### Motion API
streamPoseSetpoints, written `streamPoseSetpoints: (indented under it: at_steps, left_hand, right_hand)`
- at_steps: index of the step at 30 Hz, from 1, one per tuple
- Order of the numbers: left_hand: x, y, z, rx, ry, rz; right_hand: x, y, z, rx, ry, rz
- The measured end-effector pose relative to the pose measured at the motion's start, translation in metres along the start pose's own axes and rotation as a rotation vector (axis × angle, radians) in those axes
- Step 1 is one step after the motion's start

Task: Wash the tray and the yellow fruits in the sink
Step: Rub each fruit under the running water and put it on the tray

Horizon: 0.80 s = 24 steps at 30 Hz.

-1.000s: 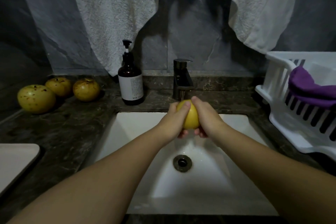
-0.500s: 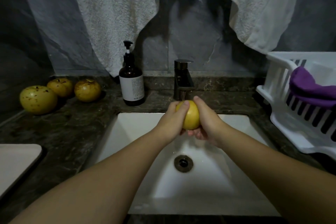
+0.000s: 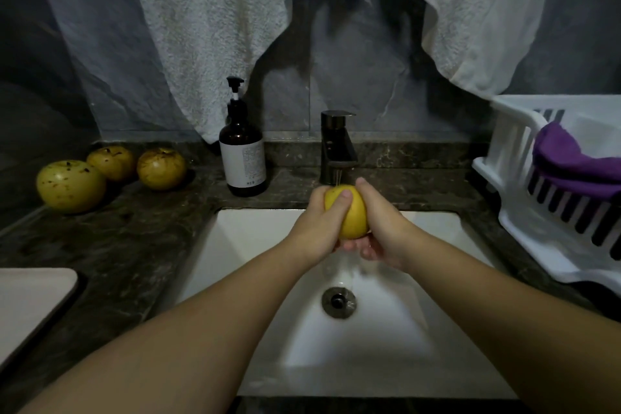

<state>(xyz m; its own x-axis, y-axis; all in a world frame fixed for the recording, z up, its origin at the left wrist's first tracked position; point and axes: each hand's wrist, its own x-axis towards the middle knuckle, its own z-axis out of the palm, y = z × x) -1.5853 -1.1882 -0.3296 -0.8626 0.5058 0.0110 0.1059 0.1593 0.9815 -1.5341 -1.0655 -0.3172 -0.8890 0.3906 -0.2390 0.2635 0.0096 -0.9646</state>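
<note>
Both my hands cup one yellow fruit (image 3: 353, 218) over the white sink (image 3: 255, 245), right under the dark tap (image 3: 337, 148), from which a thin stream of water runs onto it. My left hand (image 3: 317, 223) grips its left side with the thumb across the front. On its right side my right hand (image 3: 381, 228) wraps around and under it. Three more yellow spotted fruits (image 3: 70, 185) (image 3: 111, 162) (image 3: 161, 169) lie on the dark counter at the far left. A pale tray (image 3: 30, 299) sits at the left edge of the counter.
A brown pump bottle (image 3: 242, 158) stands left of the tap. A white dish rack (image 3: 544, 212) with a purple cloth (image 3: 574, 168) fills the right counter. Two white towels (image 3: 215, 23) (image 3: 477, 10) hang on the wall. The drain (image 3: 338, 301) lies mid-basin.
My hands have shifted slightly around the fruit under the running water; my left thumb now lies further across its front. Nothing else moved.
</note>
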Motion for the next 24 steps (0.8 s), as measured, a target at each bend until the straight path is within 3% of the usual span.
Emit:
streamPoseSetpoints:
  at_steps: [3,7,11,15,18,22,24]
  left_hand:
    - [-0.0035,0.0048,0.0003,-0.149,-0.052,-0.080]
    - [0.0002,0.0031,-0.0021,-0.022,-0.006,0.035]
    - [-0.0039,0.0058,0.0014,-0.154,-0.079,-0.056]
    - [-0.0005,0.0030,0.0005,-0.008,-0.006,0.011]
    - [-0.0024,0.0030,-0.0002,-0.103,-0.063,-0.090]
    - [0.0039,-0.0012,-0.0015,0.012,0.019,0.014]
    - [0.0017,0.0004,0.0002,-0.051,-0.015,-0.036]
  right_hand:
    - [-0.0015,-0.0028,0.0002,-0.108,0.081,-0.189]
    - [-0.0023,-0.0013,-0.0002,0.031,0.004,-0.011]
    - [-0.0023,-0.0019,-0.0004,-0.102,0.091,-0.245]
    - [-0.0010,0.0005,-0.0022,0.004,0.008,-0.016]
    - [-0.0002,0.0025,-0.0006,-0.155,0.076,-0.234]
    - [-0.0014,0.0009,0.0018,-0.074,-0.006,-0.065]
    - [-0.0029,0.0001,0.0026,-0.172,0.053,-0.153]
